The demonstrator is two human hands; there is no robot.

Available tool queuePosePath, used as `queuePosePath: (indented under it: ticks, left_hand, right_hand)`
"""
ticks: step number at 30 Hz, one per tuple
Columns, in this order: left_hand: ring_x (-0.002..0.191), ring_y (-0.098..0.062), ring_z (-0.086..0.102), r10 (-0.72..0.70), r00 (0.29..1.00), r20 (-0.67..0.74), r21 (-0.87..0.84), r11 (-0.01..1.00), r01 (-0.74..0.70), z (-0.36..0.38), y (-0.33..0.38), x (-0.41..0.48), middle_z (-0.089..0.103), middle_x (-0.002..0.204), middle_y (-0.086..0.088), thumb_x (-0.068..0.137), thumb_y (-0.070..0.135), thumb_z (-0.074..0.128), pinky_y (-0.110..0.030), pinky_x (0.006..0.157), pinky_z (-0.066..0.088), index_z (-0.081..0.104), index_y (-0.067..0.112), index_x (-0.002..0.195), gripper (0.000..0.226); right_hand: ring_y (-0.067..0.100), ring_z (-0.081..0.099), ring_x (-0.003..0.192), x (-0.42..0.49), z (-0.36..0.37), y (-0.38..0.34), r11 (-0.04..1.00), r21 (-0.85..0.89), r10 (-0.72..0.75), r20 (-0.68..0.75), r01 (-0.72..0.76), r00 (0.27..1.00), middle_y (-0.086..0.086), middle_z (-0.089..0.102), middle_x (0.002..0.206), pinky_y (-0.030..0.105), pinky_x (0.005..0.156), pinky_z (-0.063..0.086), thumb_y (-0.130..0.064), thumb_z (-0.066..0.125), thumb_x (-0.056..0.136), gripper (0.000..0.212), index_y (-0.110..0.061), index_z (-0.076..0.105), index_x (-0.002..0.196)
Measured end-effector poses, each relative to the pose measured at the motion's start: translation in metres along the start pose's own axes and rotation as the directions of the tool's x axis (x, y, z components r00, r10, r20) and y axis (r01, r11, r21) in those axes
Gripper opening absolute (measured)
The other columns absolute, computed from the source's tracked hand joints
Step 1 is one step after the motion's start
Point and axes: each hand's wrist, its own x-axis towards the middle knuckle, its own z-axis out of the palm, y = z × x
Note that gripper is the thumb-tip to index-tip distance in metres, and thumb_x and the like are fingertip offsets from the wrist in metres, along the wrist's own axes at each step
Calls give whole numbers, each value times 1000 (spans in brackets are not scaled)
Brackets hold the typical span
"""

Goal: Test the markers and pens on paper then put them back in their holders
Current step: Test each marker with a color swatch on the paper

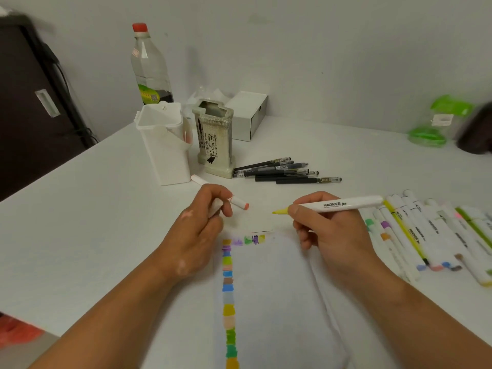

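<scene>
My right hand (323, 227) grips an uncapped white marker (346, 203) with a yellow tip pointing left, held just above the paper's top edge. My left hand (205, 230) holds a white marker with a salmon end (239, 202), fingers curled round its barrel. The white paper (274, 302) lies in front of me with a column and a short row of colour swatches (228, 294). A white plastic holder (166, 145) and a ceramic holder with black writing (215, 139) stand behind the hands.
Several black pens (282, 171) lie right of the ceramic holder. Many white markers (431, 233) lie in a pile at the right. A clear bottle with a red cap (149, 67), a white box (247, 113) and a green package (439, 121) stand near the wall.
</scene>
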Motion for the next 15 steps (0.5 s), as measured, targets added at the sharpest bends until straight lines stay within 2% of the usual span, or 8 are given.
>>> queuePosePath:
  ticks: [3,6,8,11,15]
  left_hand:
    - [80,-12,60,-32,999,-15,-57,998,31,4,4,0,67,115,18,105,13,43,-23,76,50,44,37,118,27]
    - [94,-18,71,-91,995,31,-246,964,96,8,9,0,68,124,16,94,27,57,-32,89,54,43,34,118,29]
    - [93,-21,74,-114,992,49,-305,944,123,7,9,0,71,120,11,87,31,59,-35,87,59,46,25,114,31]
    - [78,-27,74,-78,995,67,-354,930,97,5,10,0,76,109,-1,90,25,58,-30,73,60,50,10,104,22]
    - [68,-19,69,-17,999,48,-244,969,29,4,9,1,76,94,2,92,27,59,-20,67,54,66,19,105,17]
  right_hand:
    - [15,59,54,-1,-2,-3,996,86,5,20,-6,1000,8,66,65,23,47,48,-4,74,86,16,-18,75,81]
    - [19,58,54,-3,-2,-5,985,166,33,58,-43,998,13,66,67,27,47,49,-12,68,78,8,-18,73,78]
    - [20,58,52,-4,-1,-5,986,161,26,73,-37,997,13,66,66,28,45,48,-14,68,76,7,-20,71,74]
    - [20,60,53,-6,0,-6,992,127,-12,92,0,996,13,67,67,26,47,49,-14,71,76,6,-20,73,76]
    - [21,65,60,-8,-1,-6,985,170,-28,104,10,994,15,71,73,26,51,53,-15,66,79,12,-20,77,82]
